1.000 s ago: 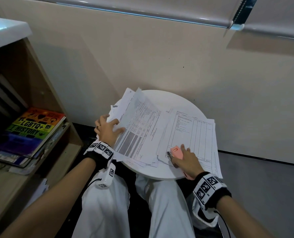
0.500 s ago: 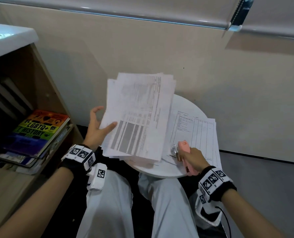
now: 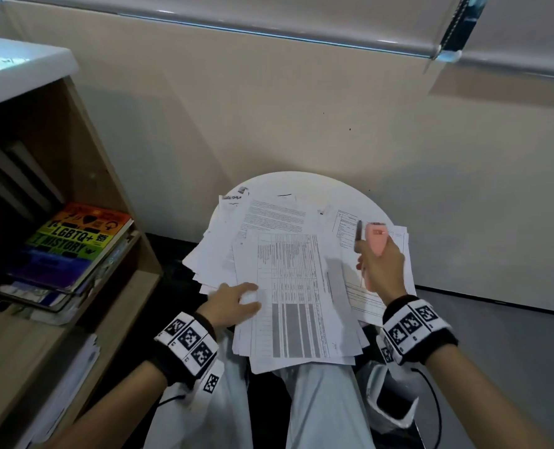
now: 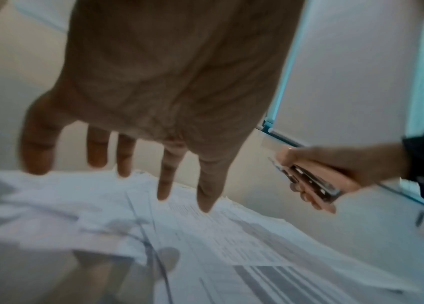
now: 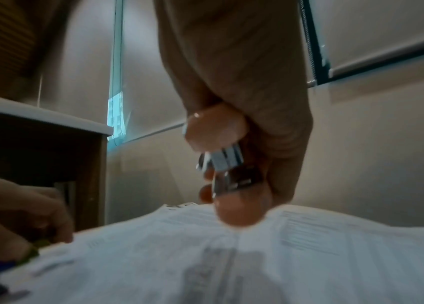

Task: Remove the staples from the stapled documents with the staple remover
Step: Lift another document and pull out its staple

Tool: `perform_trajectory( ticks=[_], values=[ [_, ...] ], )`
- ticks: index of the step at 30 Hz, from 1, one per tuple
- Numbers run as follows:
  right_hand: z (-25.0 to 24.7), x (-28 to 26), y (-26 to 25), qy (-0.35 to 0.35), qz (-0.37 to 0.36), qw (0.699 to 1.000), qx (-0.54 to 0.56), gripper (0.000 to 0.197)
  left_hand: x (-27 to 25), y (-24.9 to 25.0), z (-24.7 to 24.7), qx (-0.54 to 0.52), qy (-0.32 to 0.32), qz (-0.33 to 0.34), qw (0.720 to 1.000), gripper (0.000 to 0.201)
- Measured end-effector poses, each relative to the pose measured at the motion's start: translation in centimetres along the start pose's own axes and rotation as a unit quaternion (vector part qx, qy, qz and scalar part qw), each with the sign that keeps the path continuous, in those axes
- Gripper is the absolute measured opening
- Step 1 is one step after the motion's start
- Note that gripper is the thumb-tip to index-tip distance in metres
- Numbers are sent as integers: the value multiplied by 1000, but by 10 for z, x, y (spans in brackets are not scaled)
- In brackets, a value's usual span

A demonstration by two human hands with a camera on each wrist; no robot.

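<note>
Two hands work over the papers, and the relation to watch is between the tool and the top sheet. Nearest you, the stack of documents (image 3: 288, 306) overhangs the near edge of the round table (image 3: 301, 183) and reaches over your lap; its long axis runs away from you. Your left hand (image 3: 233, 304) lies at the stack's left edge with fingers straight and spread, the fingertips (image 4: 205, 205) touching or just above the paper, gripping nothing. Your right hand (image 3: 382, 270) is farther out and to the right, raised above the sheets, its fingers curled round the pink staple remover (image 3: 376, 241). The metal tip points away from you, toward the wall. The top sheet therefore lies to the left of and below the tool. No staple can be made out in any view; it is probably at a far corner. Judged from this, your right hand must swing left and down while your left hand holds the stack flat.
</note>
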State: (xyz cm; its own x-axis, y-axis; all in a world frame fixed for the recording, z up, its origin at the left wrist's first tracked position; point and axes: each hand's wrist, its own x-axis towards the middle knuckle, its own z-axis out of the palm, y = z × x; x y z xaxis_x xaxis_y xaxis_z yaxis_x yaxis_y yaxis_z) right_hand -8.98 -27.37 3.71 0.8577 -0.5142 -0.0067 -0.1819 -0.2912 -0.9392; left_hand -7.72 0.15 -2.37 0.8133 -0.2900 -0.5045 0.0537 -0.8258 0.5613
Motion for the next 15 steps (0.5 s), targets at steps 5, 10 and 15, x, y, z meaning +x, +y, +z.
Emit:
perform_trajectory(
  ticks=[5, 10, 15],
  values=[
    [49, 4, -19, -259, 130, 956, -36, 38, 13, 27, -15, 244, 239, -3, 940, 51],
    [118, 12, -13, -281, 67, 936, -200, 25, 60, 26, -21, 181, 151, 76, 969, 81],
    [155, 16, 4, -219, 28, 928, -301, 50, 82, 19, -24, 216, 86, 88, 969, 104]
  ],
)
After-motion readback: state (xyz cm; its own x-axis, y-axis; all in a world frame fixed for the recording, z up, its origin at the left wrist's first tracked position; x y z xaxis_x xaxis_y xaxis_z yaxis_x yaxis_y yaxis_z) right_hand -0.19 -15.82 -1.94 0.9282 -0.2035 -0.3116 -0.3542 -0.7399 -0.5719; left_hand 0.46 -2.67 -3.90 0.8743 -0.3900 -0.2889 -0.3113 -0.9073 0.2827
